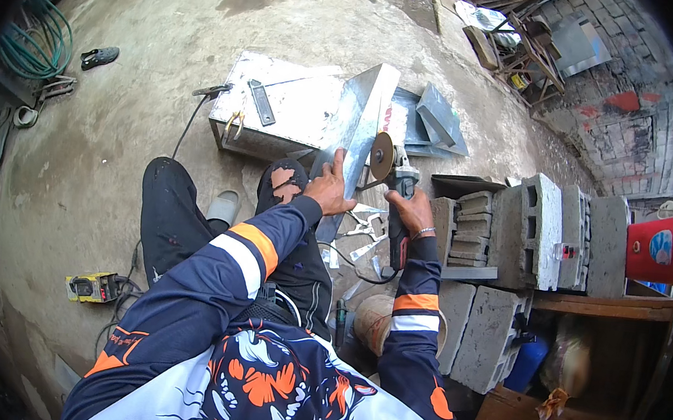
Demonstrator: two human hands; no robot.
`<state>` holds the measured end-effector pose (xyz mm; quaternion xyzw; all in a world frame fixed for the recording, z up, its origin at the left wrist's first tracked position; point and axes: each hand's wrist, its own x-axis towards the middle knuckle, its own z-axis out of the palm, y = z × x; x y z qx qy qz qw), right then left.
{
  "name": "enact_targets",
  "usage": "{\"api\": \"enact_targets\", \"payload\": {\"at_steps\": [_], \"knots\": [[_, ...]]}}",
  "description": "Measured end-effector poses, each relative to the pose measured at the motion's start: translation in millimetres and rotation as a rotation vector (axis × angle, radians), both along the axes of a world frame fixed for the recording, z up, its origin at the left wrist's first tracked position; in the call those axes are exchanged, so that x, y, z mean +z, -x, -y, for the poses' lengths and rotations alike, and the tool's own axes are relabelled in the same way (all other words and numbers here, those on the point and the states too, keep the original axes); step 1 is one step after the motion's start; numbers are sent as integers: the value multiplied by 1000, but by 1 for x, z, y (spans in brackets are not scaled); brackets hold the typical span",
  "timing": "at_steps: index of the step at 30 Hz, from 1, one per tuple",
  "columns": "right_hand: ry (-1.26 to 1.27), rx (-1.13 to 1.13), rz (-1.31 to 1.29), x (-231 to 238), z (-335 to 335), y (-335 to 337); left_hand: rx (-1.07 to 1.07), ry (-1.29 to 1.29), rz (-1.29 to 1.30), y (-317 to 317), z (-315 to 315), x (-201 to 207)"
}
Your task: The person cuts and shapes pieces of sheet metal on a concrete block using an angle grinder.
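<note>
My left hand [327, 186] presses on a long folded sheet-metal piece [360, 119] that leans from my knee up onto a metal box [281, 107]. My right hand [411, 209] grips an angle grinder [397, 185] by its body. Its round disc [381, 155] sits at the right edge of the sheet-metal piece, just above my left hand. The grinder's cable runs down toward my lap. Small offcuts of sheet metal [363, 225] lie on the ground between my hands.
Grey concrete blocks [529, 228] are stacked at my right, with a red bucket [657, 249] beyond them. More sheet-metal parts [438, 119] lie behind the box. A yellow tool [92, 287] rests on the concrete floor at left, and a green hose [37, 39] is coiled far left.
</note>
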<state>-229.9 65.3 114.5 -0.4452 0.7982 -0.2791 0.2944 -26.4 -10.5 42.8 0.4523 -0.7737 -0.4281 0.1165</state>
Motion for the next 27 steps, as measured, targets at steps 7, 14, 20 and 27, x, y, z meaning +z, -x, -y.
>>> {"api": "enact_targets", "payload": {"at_steps": [7,14,20,27], "knots": [[-7,-10,-27,-1,6,5,-6,-2,9,0,0,1],[1,-3,-77,1,13,5,-5,1,-4,0,0,-1],[33,18,-28,0,20,8,-36,15,12,0,2,-5],[13,-6,-51,0,26,13,-9,20,0,4,0,-5]]}}
